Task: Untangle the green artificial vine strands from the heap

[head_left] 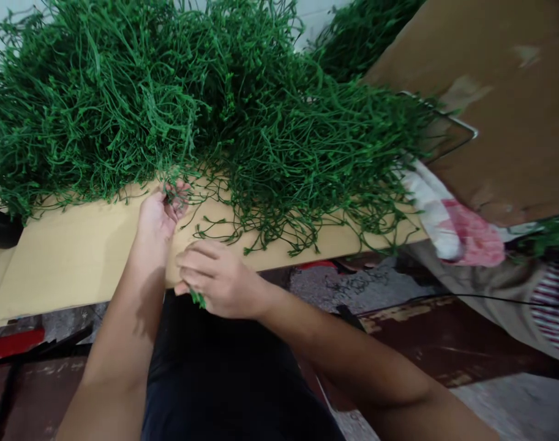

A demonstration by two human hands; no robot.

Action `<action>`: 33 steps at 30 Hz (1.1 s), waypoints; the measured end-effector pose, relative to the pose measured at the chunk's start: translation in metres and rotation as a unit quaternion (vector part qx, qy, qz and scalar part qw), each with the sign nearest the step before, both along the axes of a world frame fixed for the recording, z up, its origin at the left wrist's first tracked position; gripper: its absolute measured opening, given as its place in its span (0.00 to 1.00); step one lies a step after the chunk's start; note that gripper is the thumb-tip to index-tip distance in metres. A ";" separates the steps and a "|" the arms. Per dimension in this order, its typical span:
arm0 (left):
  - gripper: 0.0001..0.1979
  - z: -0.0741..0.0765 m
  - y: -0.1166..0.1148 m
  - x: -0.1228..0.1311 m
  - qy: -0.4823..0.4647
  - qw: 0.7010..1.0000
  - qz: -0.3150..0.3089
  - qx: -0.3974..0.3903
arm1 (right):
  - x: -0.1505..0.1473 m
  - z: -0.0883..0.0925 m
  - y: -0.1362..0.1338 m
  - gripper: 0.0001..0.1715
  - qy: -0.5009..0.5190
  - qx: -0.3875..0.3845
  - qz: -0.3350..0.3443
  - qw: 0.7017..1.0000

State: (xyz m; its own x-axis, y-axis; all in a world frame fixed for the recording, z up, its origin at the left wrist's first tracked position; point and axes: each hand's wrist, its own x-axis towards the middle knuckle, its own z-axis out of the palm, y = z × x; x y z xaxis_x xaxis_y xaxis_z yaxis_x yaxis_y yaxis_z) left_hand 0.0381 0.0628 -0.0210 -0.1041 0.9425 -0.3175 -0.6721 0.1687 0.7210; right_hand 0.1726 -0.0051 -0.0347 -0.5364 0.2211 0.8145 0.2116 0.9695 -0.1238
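Two bare hands work at the near edge of a cardboard sheet (77, 257), seen from the head camera. The left hand (158, 214) rests on the sheet, its fingers closed in a pinch around a few strands at the front fringe of the green stems (215, 110). These stems are heaped in a thick, tangled pile over the far half of the sheet, and loose ends trail toward its near edge. The right hand (217, 278) sits at the near edge of the sheet, just beside the left wrist. Its fingers are curled down and closed on a small green sprig (198, 299) that pokes out below the knuckles.

At the right end of the sheet a white and pink cloth (444, 220) lies bunched, touching the outermost stems. Above that end a wire frame (449, 122) shows through the stems, and a brown board (513, 92) slants beyond it. Below the near edge of the sheet is the person's dark lap (215, 367). A red strip (13, 342) lies under the sheet's left corner.
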 end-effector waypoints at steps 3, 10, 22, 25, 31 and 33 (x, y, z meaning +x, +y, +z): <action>0.13 0.000 -0.004 0.001 0.040 0.997 -0.062 -0.008 | 0.026 0.015 0.015 0.08 0.048 -0.047 -0.116 0.991; 0.08 0.004 -0.005 0.013 0.083 0.992 -0.092 -0.011 | 0.125 0.020 0.069 0.30 0.081 -0.045 -0.488 0.868; 0.08 0.004 -0.008 0.010 0.032 0.995 -0.093 0.031 | 0.014 0.010 0.051 0.19 -0.018 -0.302 -0.235 0.924; 0.09 0.006 -0.008 0.010 0.020 0.996 -0.077 0.033 | 0.014 0.007 0.053 0.10 -0.016 -0.344 -0.206 0.916; 0.09 0.007 -0.006 0.009 0.027 0.998 -0.057 0.012 | 0.019 0.004 0.048 0.08 0.053 -0.378 -0.153 0.911; 0.09 0.008 -0.005 0.006 0.010 1.000 -0.019 0.004 | 0.023 0.005 0.044 0.08 0.081 -0.391 -0.129 0.908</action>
